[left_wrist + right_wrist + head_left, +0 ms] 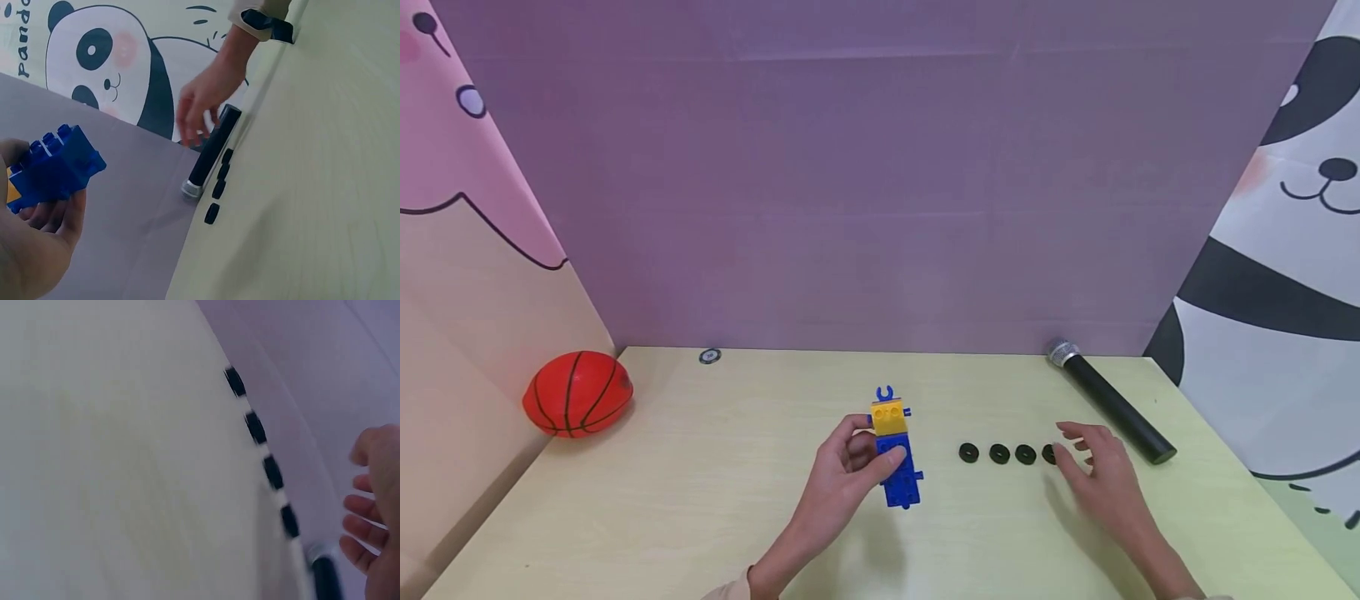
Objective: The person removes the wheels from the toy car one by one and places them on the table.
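Note:
My left hand holds a toy built of blue and yellow blocks above the table, thumb across its blue front and fingers behind. A blue hook-shaped piece tops it, and small blue pegs jut from the sides. In the left wrist view the blue block shows studs and a protruding peg. Several small black toy wheels lie in a row to the right of the toy. Near the rightmost wheel, my right hand hovers with loosely bent fingers, holding nothing; in the right wrist view it is apart from the wheels.
A black microphone with a silver head lies slantwise beyond my right hand. At the table's far left sits a red ball with black lines. A small round disc lies by the back edge, before the purple backdrop.

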The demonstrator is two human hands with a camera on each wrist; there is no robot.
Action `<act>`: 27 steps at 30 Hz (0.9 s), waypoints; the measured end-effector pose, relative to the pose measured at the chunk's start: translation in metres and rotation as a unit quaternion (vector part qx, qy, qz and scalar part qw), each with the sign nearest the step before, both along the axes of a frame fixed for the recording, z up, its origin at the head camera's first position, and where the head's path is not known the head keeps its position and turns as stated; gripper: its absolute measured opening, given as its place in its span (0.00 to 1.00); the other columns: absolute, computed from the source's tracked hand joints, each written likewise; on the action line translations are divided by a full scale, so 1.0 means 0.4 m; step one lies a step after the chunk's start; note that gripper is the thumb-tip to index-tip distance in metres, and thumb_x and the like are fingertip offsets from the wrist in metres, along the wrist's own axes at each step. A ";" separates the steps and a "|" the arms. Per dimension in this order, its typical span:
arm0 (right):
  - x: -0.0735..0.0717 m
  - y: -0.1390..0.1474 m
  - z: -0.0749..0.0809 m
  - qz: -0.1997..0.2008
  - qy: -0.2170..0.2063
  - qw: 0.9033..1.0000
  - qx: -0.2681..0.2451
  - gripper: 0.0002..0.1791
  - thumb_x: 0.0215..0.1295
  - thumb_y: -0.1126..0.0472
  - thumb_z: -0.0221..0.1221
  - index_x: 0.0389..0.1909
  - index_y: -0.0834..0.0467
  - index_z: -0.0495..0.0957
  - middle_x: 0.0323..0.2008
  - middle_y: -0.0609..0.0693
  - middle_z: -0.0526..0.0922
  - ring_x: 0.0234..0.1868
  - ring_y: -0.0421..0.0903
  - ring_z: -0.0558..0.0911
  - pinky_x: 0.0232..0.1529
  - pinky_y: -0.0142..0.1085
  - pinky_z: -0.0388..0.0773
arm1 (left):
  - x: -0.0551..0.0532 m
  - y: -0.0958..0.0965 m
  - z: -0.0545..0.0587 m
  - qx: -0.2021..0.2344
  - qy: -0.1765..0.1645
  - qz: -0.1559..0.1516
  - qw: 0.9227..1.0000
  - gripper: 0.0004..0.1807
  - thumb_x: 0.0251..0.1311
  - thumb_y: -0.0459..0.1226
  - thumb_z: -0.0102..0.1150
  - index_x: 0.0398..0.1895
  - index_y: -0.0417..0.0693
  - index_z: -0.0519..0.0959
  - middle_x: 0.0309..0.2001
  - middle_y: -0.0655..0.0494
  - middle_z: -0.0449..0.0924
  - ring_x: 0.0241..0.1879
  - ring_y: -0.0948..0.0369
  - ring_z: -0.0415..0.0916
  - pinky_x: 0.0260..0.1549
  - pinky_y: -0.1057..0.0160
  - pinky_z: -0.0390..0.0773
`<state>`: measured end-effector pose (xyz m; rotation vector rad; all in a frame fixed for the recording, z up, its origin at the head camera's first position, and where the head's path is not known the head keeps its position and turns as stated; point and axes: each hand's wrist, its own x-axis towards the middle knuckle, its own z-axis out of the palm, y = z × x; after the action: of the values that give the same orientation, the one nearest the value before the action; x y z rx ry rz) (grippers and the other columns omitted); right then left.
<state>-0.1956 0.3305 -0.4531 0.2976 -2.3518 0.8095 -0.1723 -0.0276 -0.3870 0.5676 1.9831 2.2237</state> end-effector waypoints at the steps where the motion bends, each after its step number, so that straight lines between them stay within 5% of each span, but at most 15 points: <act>1: 0.007 -0.021 0.012 0.013 0.023 1.000 -0.005 0.18 0.61 0.73 0.66 0.53 0.65 0.80 0.44 0.56 0.82 0.42 0.45 0.76 0.39 0.26 0.71 | 0.000 0.003 -0.002 0.003 -0.009 0.005 1.000 0.24 0.72 0.39 0.63 0.62 0.37 0.67 0.53 0.42 0.83 0.51 0.48 0.84 0.55 0.56 0.81; 5: 0.054 -0.135 0.072 0.103 0.090 0.991 -0.011 0.24 0.55 0.76 0.68 0.54 0.63 0.81 0.44 0.50 0.84 0.43 0.41 0.77 0.44 0.24 0.71 | 0.003 0.021 -0.012 0.015 -0.048 0.031 0.998 0.27 0.70 0.42 0.66 0.61 0.39 0.65 0.53 0.43 0.83 0.52 0.49 0.83 0.58 0.52 0.79; 8: 0.099 -0.225 0.109 0.153 0.089 0.984 0.010 0.27 0.55 0.70 0.73 0.57 0.59 0.80 0.48 0.46 0.83 0.46 0.42 0.77 0.46 0.28 0.74 | 0.006 0.033 -0.016 0.026 -0.068 0.049 0.996 0.27 0.69 0.42 0.67 0.61 0.39 0.64 0.53 0.43 0.83 0.53 0.50 0.83 0.61 0.50 0.77; 14: 0.149 -0.340 0.128 0.130 0.059 0.987 0.076 0.29 0.64 0.41 0.71 0.58 0.54 0.77 0.50 0.41 0.78 0.50 0.40 0.78 0.45 0.37 0.82 | 0.016 0.048 -0.018 0.076 -0.090 0.061 0.991 0.29 0.68 0.41 0.69 0.58 0.38 0.62 0.52 0.40 0.83 0.47 0.48 0.86 0.53 0.54 0.82; 19: 0.134 -0.345 0.123 0.159 0.081 0.983 0.052 0.19 0.69 0.52 0.69 0.55 0.57 0.78 0.48 0.41 0.80 0.47 0.42 0.78 0.49 0.28 0.77 | 0.011 0.036 -0.025 0.097 -0.096 0.015 0.991 0.37 0.66 0.38 0.70 0.67 0.39 0.56 0.51 0.38 0.77 0.48 0.47 0.86 0.50 0.55 0.83; 24: 0.123 -0.323 0.116 0.164 0.045 0.985 0.034 0.28 0.56 0.69 0.75 0.58 0.54 0.78 0.51 0.40 0.81 0.48 0.42 0.79 0.47 0.32 0.80 | -0.015 -0.015 -0.039 -0.013 -0.019 -0.026 0.999 0.32 0.68 0.39 0.69 0.69 0.46 0.63 0.52 0.42 0.79 0.50 0.49 0.83 0.50 0.61 0.83; 27: 0.122 -0.311 0.105 0.156 0.017 0.987 0.037 0.29 0.55 0.70 0.75 0.58 0.53 0.79 0.52 0.41 0.81 0.50 0.42 0.79 0.44 0.38 0.83 | -0.028 -0.047 -0.049 -0.113 0.045 -0.013 0.993 0.25 0.67 0.42 0.70 0.64 0.51 0.73 0.51 0.50 0.82 0.46 0.54 0.83 0.47 0.62 0.83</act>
<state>-0.1467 0.2059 -0.4112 0.7187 -2.3393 0.8521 -0.1834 -0.0466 -0.4067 0.6695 2.2186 1.9548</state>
